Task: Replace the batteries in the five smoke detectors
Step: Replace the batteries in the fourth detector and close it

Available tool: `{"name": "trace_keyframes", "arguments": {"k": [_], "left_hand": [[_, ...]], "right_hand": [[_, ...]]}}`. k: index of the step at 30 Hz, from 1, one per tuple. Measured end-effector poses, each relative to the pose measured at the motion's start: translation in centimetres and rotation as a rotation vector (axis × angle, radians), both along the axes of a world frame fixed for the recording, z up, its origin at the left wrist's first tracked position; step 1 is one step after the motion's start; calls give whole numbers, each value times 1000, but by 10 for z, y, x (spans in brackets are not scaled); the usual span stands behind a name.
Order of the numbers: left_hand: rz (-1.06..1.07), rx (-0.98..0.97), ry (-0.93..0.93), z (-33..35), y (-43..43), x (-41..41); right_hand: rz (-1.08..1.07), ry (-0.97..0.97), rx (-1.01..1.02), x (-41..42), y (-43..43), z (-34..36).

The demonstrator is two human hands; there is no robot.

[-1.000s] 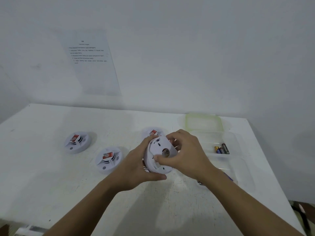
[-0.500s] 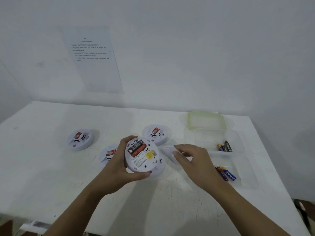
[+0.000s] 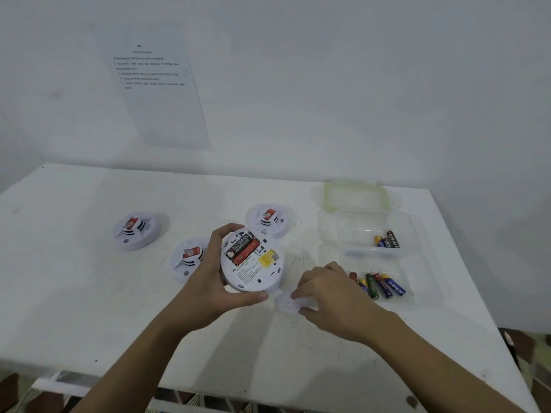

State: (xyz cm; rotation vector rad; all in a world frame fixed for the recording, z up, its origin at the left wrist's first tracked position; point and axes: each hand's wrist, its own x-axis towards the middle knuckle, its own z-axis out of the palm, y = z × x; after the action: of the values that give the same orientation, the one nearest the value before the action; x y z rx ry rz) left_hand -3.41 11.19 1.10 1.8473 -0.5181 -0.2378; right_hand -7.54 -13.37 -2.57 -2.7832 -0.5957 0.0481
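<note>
Fingers of left hand (image 3: 205,281) clamp round white smoke detector (image 3: 252,260), back up, two batteries (image 3: 243,248) seated in its bay. Right hand (image 3: 325,293) pinches white plastic cover (image 3: 287,304) on table (image 3: 74,293). Clear plastic container (image 3: 423,251) near right edge; bare tabletop front-left.

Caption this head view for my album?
Left hand holds opened smoke detector; right hand sets its cover down.

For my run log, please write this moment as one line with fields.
step: cover off | left hand: holds opened detector, batteries inside | right hand: sets cover on table
</note>
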Motion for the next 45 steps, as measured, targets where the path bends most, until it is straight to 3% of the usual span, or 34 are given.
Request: {"name": "trace_keyframes", "arguments": {"k": [4,10,14,26,45], "left_hand": [[-12,-11,7,-2,-11,-8],[-41,-52,33,-2,-27,-14],[-60,-59,33,2,-40,-17],[-120,-100,47,12,-84,-16],[-139,62,-59,7,-123,-9]], "right_hand": [[34,30,87,-5,-1,4],[-428,-51,804,-7,-6,19],[-495,-6,1027,-12,-5,38],[-491,-71,1026,-14,-11,55],[-630,92,1043,5,-31,49]]}}
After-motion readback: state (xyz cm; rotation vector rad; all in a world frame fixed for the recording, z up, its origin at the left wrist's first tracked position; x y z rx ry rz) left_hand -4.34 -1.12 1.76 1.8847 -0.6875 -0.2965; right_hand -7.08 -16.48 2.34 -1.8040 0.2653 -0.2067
